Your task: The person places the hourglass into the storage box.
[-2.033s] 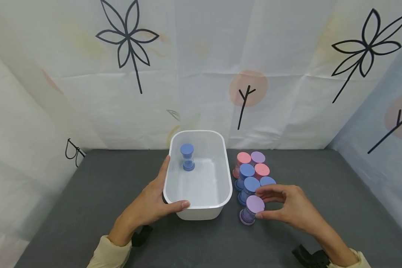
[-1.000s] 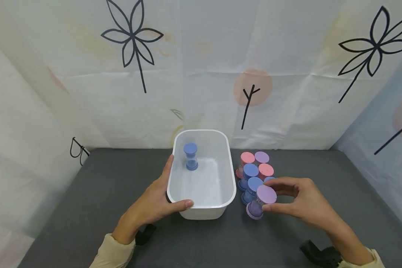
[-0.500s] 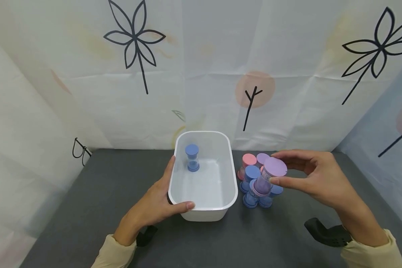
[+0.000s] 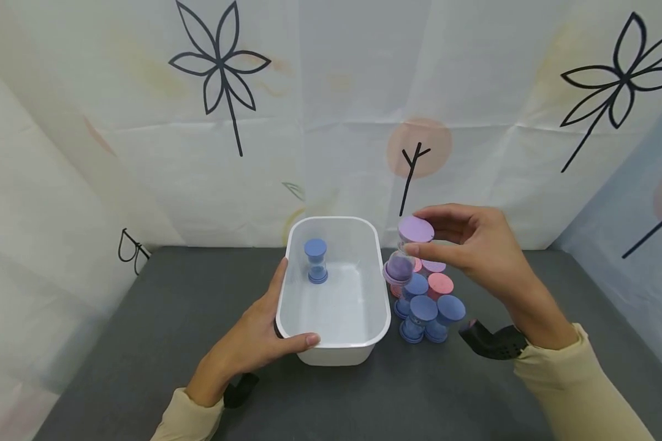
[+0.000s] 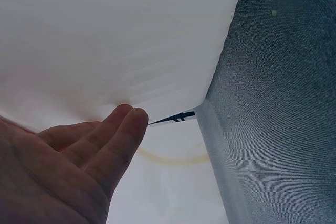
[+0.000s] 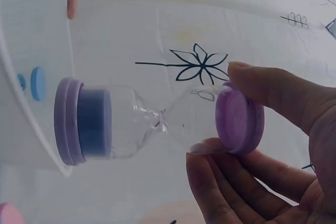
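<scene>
My right hand pinches a purple sand timer by its upper cap, thumb on one side and fingers on the other. The timer is raised and tilted, its lower cap by the right rim of a white plastic bin. In the right wrist view, the clear bulbs of the purple sand timer show between its caps. My left hand rests at the bin's near left corner, thumb along the front rim. The left wrist view shows its fingers straight against the outer wall. Inside the bin stands a blue sand timer.
Right of the bin, several sand timers stand close together on the dark grey table: blue ones nearest, pink ones and a purple one behind. A pale patterned cloth hangs at the back.
My right hand has lifted the purple sand timer from the front of the group and carried it up and left, towards the bin's right rim. The left hand keeps its place on the bin.
</scene>
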Action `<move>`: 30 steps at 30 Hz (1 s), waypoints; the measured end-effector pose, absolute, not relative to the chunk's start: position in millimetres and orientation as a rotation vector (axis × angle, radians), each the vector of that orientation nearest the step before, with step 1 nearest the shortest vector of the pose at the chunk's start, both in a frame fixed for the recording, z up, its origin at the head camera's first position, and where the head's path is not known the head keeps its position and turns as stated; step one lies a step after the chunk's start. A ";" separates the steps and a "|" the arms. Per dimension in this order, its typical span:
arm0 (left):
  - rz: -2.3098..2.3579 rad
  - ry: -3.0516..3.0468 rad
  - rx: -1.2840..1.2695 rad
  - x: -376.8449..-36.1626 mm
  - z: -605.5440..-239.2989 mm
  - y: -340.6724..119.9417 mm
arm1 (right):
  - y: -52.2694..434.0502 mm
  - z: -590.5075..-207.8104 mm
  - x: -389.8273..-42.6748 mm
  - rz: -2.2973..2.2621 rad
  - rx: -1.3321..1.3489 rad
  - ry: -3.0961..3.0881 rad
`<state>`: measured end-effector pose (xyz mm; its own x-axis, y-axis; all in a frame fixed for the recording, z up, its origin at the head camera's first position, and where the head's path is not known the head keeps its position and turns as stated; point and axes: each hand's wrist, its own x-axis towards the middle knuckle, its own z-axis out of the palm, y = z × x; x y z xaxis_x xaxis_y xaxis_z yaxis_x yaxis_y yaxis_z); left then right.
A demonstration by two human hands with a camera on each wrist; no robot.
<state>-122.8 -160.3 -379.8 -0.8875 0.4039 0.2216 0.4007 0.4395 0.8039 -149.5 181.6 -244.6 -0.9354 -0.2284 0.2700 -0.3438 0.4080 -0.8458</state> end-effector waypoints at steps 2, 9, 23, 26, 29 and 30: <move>1.486 2.664 0.741 -122.5 -379.9 -160.6 | 175.5 -243.2 -156.6 1.611 0.517 -2.512; 1.493 2.662 0.726 -122.7 -380.7 -160.2 | 153.1 -244.6 -183.1 1.721 0.511 -2.440; 1.526 2.617 0.717 -123.8 -379.9 -159.3 | 101.8 -275.6 -225.8 2.058 0.276 -2.221; 1.533 2.611 0.698 -123.6 -379.6 -158.9 | 90.8 -281.8 -230.4 2.112 0.203 -2.167; 1.530 2.615 0.688 -123.1 -379.4 -158.4 | 80.7 -287.4 -233.3 2.153 0.139 -2.140; 1.527 2.619 0.688 -123.1 -379.5 -158.1 | 78.1 -289.5 -234.1 2.154 0.116 -2.151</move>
